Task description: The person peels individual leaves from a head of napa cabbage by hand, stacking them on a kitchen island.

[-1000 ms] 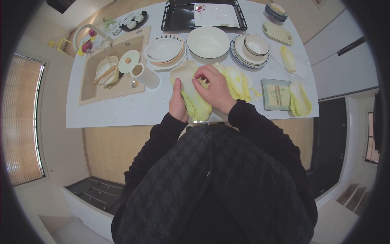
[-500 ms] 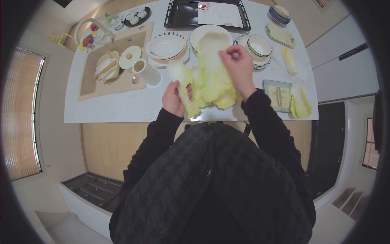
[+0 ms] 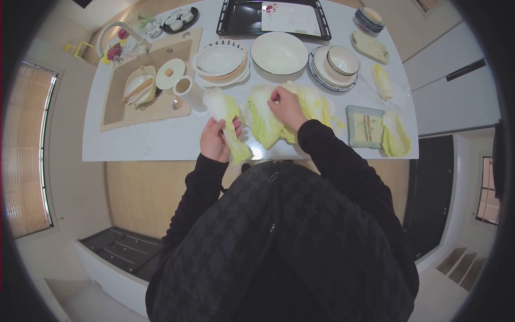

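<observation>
My left hand is closed on a pale cabbage leaf, which stands upright-ish with its white end away from me. To its right, my right hand pinches the edge of another cabbage leaf over the counter. More yellow-green leaves lie beside and partly behind my right hand. Beyond the leaves stands a large white bowl with nothing in it. A white cylindrical jar is just behind the leaf in my left hand.
At left is a sink holding a dish. Stacked plates and bowls flank the large bowl. A black tray lies at the back. On the right are a square plate, a loose leaf and a small cabbage.
My right hand has moved left and nearer, and the leaf it raised over the bowl is now lower. My left hand has shifted slightly left with its leaf. The large bowl is uncovered.
</observation>
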A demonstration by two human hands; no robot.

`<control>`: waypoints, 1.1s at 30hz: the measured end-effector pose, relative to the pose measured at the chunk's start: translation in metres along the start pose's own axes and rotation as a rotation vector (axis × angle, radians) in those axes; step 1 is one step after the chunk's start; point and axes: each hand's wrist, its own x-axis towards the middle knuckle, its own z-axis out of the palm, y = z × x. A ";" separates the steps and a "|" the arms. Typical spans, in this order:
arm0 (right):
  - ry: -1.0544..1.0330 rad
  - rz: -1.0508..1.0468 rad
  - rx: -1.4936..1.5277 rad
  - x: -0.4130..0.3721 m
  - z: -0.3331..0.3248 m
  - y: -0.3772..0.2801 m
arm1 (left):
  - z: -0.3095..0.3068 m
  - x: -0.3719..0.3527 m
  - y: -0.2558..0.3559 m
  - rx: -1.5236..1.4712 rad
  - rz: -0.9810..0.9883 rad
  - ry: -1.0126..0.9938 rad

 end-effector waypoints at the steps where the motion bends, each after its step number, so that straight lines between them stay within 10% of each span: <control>1: -0.024 -0.060 -0.097 0.002 0.003 0.005 | 0.001 -0.001 0.000 0.007 -0.001 -0.002; 15: 0.041 -0.154 -0.222 -0.023 -0.076 -0.010 | 0.032 -0.003 0.006 0.104 -0.027 -0.176; 26: 0.565 0.243 0.038 -0.103 -0.223 0.067 | 0.069 0.042 -0.041 0.110 -0.244 -0.180; 33: 0.550 0.450 0.032 -0.144 -0.229 0.110 | 0.067 0.031 -0.044 0.200 -0.137 -0.257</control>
